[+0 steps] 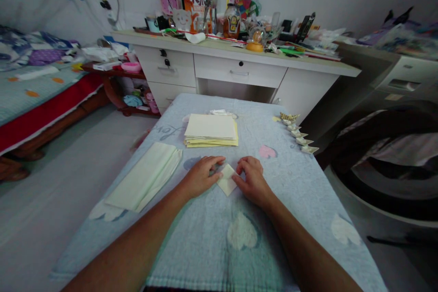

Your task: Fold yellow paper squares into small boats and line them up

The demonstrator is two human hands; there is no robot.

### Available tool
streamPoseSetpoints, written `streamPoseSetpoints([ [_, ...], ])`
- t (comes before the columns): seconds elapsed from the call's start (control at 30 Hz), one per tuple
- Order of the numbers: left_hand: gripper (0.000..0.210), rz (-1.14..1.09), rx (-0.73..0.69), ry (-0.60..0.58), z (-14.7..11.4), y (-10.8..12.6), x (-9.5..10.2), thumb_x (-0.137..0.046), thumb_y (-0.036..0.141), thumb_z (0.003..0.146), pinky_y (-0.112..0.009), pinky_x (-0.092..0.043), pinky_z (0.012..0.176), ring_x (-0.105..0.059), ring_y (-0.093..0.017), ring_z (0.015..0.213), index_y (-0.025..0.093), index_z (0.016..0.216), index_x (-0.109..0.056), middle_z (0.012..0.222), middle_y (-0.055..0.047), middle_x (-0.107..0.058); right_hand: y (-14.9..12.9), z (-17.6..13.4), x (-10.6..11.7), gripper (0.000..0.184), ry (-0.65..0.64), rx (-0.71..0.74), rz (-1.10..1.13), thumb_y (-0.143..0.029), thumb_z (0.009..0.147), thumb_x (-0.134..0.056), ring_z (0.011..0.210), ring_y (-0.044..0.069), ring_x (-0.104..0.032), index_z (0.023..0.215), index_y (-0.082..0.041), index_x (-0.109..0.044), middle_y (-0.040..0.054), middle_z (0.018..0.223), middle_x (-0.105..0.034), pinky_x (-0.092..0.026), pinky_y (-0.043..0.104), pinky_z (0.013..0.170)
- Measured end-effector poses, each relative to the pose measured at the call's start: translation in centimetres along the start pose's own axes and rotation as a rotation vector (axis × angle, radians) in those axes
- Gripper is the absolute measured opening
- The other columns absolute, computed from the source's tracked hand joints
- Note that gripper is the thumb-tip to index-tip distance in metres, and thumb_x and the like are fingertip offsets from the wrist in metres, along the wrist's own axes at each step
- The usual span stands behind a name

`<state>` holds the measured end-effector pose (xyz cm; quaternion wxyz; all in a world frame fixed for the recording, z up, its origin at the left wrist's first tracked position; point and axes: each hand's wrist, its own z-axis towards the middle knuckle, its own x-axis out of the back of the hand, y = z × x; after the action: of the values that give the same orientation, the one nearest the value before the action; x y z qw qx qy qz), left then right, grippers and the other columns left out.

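Folded pale cloth (145,177) is lying at the counter's (301,200) left edge, on the blue towel cover. Left hand (201,174) is pressing flat on the left corner of a small folded paper piece (226,180), fingers spread, grip released, pinning rather than grasping. Paper piece is sitting mid-counter between both hands, touching each. Yellow paper stack (211,130) is lying just behind it. Right hand (252,179) is pressing the piece's right edge with its fingertips, grip also released. Row of small folded paper boats (299,134) is lining the counter's right edge, well apart from the hands.
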<state>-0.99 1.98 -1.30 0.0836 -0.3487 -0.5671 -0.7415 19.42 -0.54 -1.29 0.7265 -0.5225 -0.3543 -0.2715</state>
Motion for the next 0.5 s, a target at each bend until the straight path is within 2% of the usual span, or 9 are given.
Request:
streamPoseSetpoints([
  [0.07, 0.046, -0.088, 0.060, -0.023, 0.0, 0.1, 0.0, -0.058, 0.019, 0.076, -0.025, -0.043, 0.066, -0.052, -0.012, 0.068, 0.019, 0.123, -0.058, 0.096, -0.002, -0.065, -0.3, 0.0, 0.2, 0.007, 0.025, 0.054, 0.107, -0.024, 0.081, -0.060, 0.100, 0.022, -0.046, 0.081, -0.020, -0.054, 0.0052, 0.098, -0.053, -0.034, 0.038, 0.091],
  [0.17, 0.026, -0.291, 0.101, -0.020, 0.0, 0.2, -0.1, -0.058, 0.022, 0.078, -0.021, -0.037, 0.056, -0.049, -0.009, 0.060, 0.017, 0.103, -0.063, 0.077, 0.002, -0.059, -0.5, -0.1, 0.3, 0.010, 0.085, 0.088, 0.277, -0.026, 0.083, -0.058, 0.097, 0.021, -0.048, 0.088, -0.021, -0.052, 0.0042, 0.096, -0.053, -0.037, 0.035, 0.089],
  [0.23, 0.015, -0.479, 0.127, 0.006, 0.0, 0.3, -0.1, -0.060, 0.024, 0.077, -0.020, -0.037, 0.055, -0.051, -0.009, 0.059, 0.015, 0.089, -0.059, 0.069, 0.003, -0.056, -0.4, -0.1, 0.0, 0.023, 0.137, 0.059, 0.392, -0.029, 0.081, -0.061, 0.096, 0.020, -0.049, 0.100, -0.021, -0.051, 0.0041, 0.098, -0.054, -0.039, 0.034, 0.087],
  [0.3, 0.016, -0.654, 0.178, 0.014, 0.0, 0.6, -0.2, -0.061, 0.025, 0.076, -0.020, -0.040, 0.055, -0.054, -0.009, 0.057, 0.015, 0.085, -0.053, 0.065, 0.003, -0.058, -0.2, -0.1, -0.4, 0.036, 0.156, 0.024, 0.492, -0.032, 0.077, -0.066, 0.095, 0.019, -0.050, 0.107, -0.021, -0.049, 0.0041, 0.100, -0.054, -0.040, 0.033, 0.086],
  [0.37, 0.019, -0.769, 0.222, 0.001, -0.1, 1.0, -0.3, -0.062, 0.026, 0.076, -0.021, -0.043, 0.056, -0.057, -0.011, 0.057, 0.015, 0.087, -0.051, 0.064, 0.002, -0.062, -0.1, 0.0, -0.7, 0.038, 0.132, 0.003, 0.588, -0.034, 0.075, -0.069, 0.091, 0.018, -0.052, 0.106, -0.021, -0.051, 0.0031, 0.097, -0.056, -0.041, 0.031, 0.083],
  [0.5, 0.022, -0.843, 0.237, -0.042, -0.4, 1.5, -0.7, -0.064, 0.028, 0.076, -0.022, -0.044, 0.056, -0.061, -0.013, 0.059, 0.015, 0.087, -0.050, 0.066, -0.002, -0.066, -0.1, 0.0, -1.2, 0.025, 0.029, -0.051, 0.753, -0.035, 0.078, -0.067, 0.074, 0.015, -0.053, 0.094, -0.019, -0.056, 0.0004, 0.081, -0.059, -0.042, 0.026, 0.070],
])
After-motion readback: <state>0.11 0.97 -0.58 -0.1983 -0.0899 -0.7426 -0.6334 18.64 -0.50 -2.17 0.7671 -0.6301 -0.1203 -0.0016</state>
